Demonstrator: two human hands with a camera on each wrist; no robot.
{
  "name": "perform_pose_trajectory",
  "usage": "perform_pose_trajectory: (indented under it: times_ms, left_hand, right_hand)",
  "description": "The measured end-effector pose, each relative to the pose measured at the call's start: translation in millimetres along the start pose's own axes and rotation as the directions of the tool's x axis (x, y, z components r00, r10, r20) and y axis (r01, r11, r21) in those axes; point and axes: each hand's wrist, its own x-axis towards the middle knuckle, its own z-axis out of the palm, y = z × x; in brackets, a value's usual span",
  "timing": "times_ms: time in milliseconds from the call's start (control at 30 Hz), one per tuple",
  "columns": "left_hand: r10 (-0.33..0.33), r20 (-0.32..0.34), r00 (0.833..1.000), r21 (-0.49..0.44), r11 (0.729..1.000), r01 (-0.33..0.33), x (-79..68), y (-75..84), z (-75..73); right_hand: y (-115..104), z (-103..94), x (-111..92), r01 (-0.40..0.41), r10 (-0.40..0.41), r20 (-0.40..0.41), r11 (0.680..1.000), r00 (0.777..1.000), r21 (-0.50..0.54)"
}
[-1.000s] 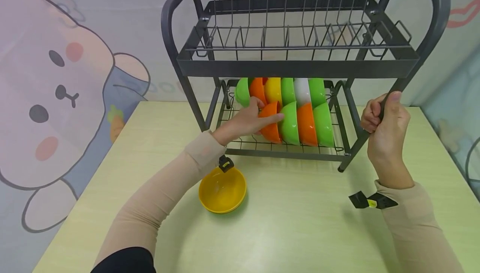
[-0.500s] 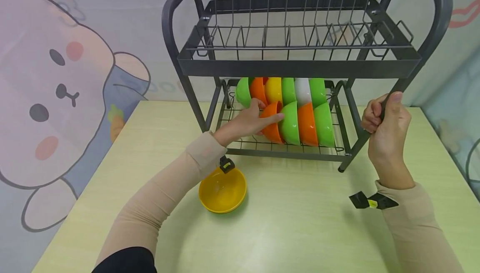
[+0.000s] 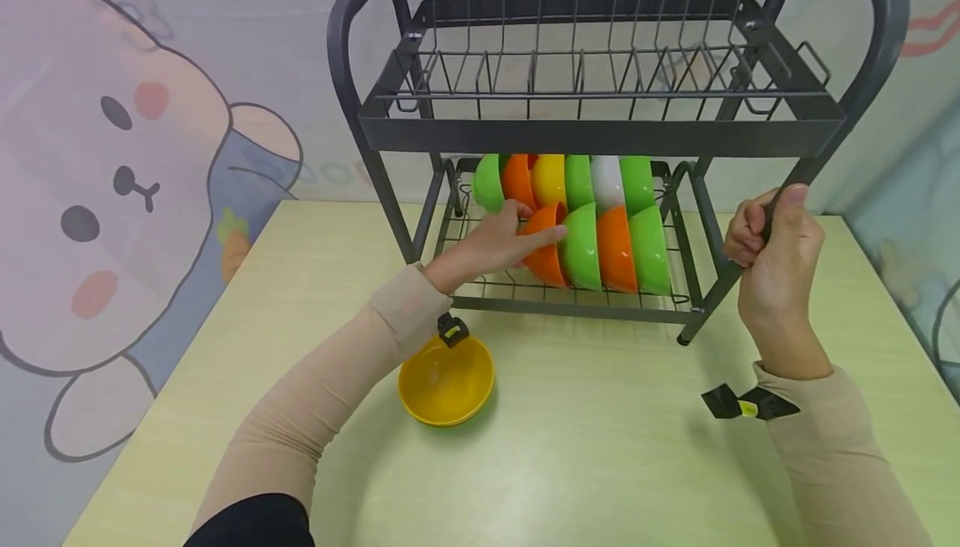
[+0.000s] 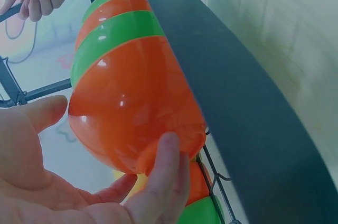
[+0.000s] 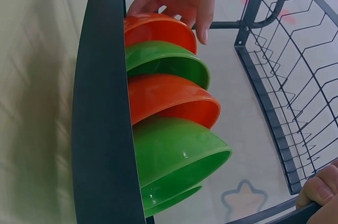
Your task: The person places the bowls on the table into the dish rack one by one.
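Observation:
My left hand (image 3: 487, 245) reaches into the lower tier of a dark dish rack (image 3: 600, 138) and holds the leftmost orange bowl (image 3: 546, 262) of the front row. The left wrist view has the thumb at one side of this orange bowl (image 4: 134, 92) and the fingers at its underside. It stands on edge beside a green bowl (image 3: 581, 247), another orange bowl (image 3: 616, 251) and a second green bowl (image 3: 649, 253). My right hand (image 3: 776, 272) grips the rack's right side frame, its thumb pointing up along the bar.
Behind the front bowls stands a back row of several bowls, including a yellow bowl (image 3: 549, 181) and a white bowl (image 3: 607, 183). The rack's upper tier overhangs both rows. A yellow bowl (image 3: 446, 384) sits on the table (image 3: 585, 447) under the left wrist.
Both hands keep their places on the orange bowl and the rack frame. The whole head view shifts very slightly; the bowls stay where they were.

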Motion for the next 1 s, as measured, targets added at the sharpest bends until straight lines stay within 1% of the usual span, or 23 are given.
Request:
perform_pose_trajectory:
  times_ms: [133, 267, 367, 567, 700, 867, 1000]
  left_hand:
    - [0.004, -0.001, 1.000, 0.006, 1.000, -0.004, -2.8, -1.3, -1.4]
    - [-0.003, -0.021, 1.000, 0.019, 1.000, 0.003, -7.7, -3.7, -2.7]
    - [0.002, -0.033, 0.999, 0.009, 1.000, -0.001, -12.6, -4.7, -4.2]
    - [0.058, -0.025, 0.998, -0.049, 0.997, -0.059, -23.2, -4.9, -9.9]
    - [0.091, -0.007, 0.996, -0.059, 0.994, -0.092, -34.1, -2.1, -14.4]
    - [0.131, 0.024, 0.991, -0.098, 0.987, -0.128, -48.8, 1.5, -19.1]
    - [0.152, 0.043, 0.988, -0.122, 0.982, -0.145, -60.6, 1.2, -23.2]
  right_hand:
    - [0.4, 0.1, 0.5, 0.003, -0.003, 0.011, 1.000, 1.000, 0.000]
    - [1.3, 0.0, 0.4, -0.003, 0.003, 0.021, 1.000, 1.000, -0.010]
    - [1.4, -0.8, -0.2, -0.012, 0.012, 0.026, 1.000, 1.000, -0.019]
    - [1.3, -1.0, 0.1, -0.007, 0.008, 0.027, 1.000, 1.000, -0.028]
    - [0.6, -1.8, 0.0, -0.005, 0.006, 0.028, 0.999, 1.000, -0.043]
    - [-3.0, -6.7, -1.1, -0.005, 0.008, 0.063, 0.999, 0.998, -0.052]
    - [-5.1, -11.5, -2.7, 0.010, -0.004, 0.104, 0.998, 0.995, -0.056]
